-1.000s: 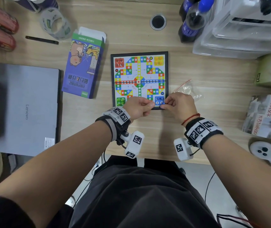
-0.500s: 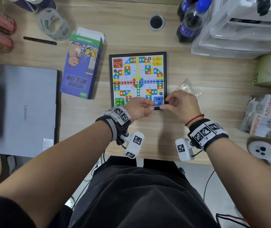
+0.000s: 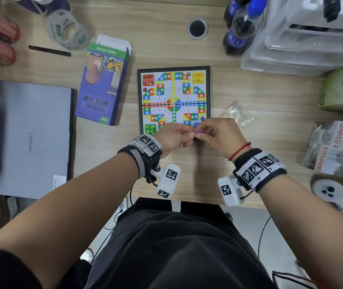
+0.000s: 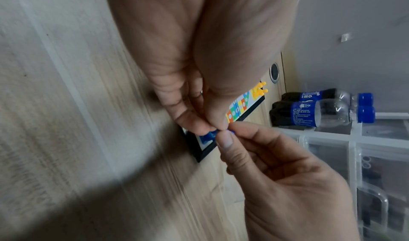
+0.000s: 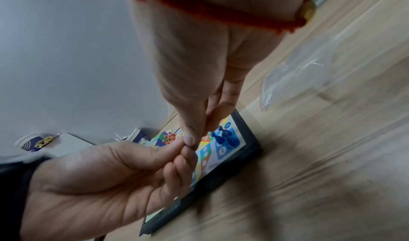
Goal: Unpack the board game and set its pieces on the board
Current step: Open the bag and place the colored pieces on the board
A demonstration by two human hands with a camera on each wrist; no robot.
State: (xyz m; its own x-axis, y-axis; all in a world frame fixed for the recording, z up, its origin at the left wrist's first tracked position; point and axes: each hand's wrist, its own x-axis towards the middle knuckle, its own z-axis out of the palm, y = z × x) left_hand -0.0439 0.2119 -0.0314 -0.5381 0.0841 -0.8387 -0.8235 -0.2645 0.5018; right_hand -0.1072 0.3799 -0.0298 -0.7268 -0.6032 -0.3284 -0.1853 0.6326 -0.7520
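Note:
The colourful game board [image 3: 173,99] lies flat on the desk. Red pieces [image 3: 148,79], yellow pieces [image 3: 198,77] and green pieces [image 3: 150,128] stand in three of its corners. Blue pieces [image 5: 223,135] stand on the near right corner. Just above that corner, my left hand [image 3: 190,134] and right hand [image 3: 200,132] meet fingertip to fingertip. Both pinch one small blue piece [image 3: 196,132] between thumb and forefinger. The piece [image 4: 213,132] is mostly hidden by the fingers. The open game box [image 3: 104,84] lies left of the board.
An empty clear bag [image 3: 239,115] lies right of the board. A closed laptop [image 3: 29,138] sits at the left, dark bottles [image 3: 239,28] and plastic drawers [image 3: 312,38] at the back right, a white controller [image 3: 331,195] near the front right edge, and a tape roll [image 3: 66,30] at the back left.
Both hands have stayed pinched together over the board's near right corner. They have shifted only slightly and now cover the blue corner.

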